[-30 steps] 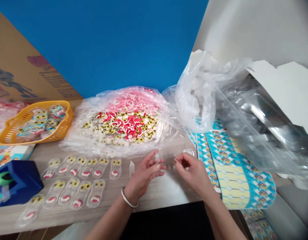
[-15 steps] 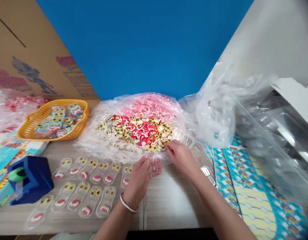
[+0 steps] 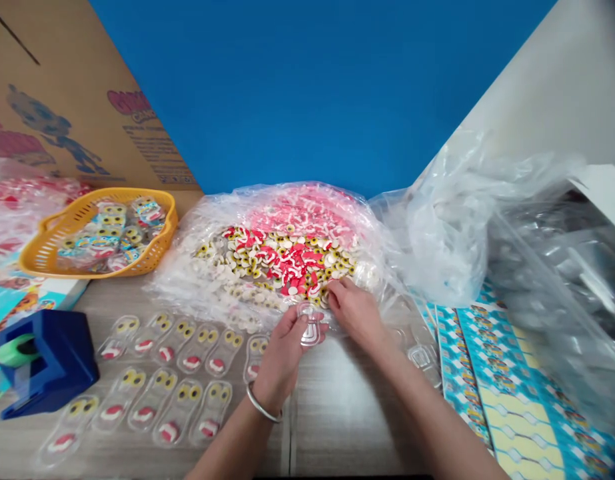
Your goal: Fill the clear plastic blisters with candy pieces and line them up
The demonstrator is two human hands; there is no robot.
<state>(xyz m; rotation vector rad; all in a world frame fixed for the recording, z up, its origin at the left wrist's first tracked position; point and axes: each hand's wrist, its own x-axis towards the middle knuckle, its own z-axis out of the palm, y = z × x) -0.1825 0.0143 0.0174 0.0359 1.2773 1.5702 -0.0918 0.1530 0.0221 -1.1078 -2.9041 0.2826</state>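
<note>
Reaching up to the open clear bag (image 3: 182, 270) at 12 o'clock, the right hand (image 3: 354, 312) has left its spot beside the left hand (image 3: 281, 353). Behind, a blue panel (image 3: 312, 87) rises over the table (image 3: 347, 413). From the left hand, a cardboard box (image 3: 92, 60) stands near 11, printed sheets (image 3: 522, 427) lie toward 4, a yellow basket (image 3: 142, 263) sits at 10 and a blue tape dispenser (image 3: 64, 357) at 9, with filled trays (image 3: 170, 410) between. Left fingers are clamped on an upright clear tray (image 3: 310, 328); right fingertips meet the loose pieces (image 3: 292, 263), but whether they grip one I cannot tell.
</note>
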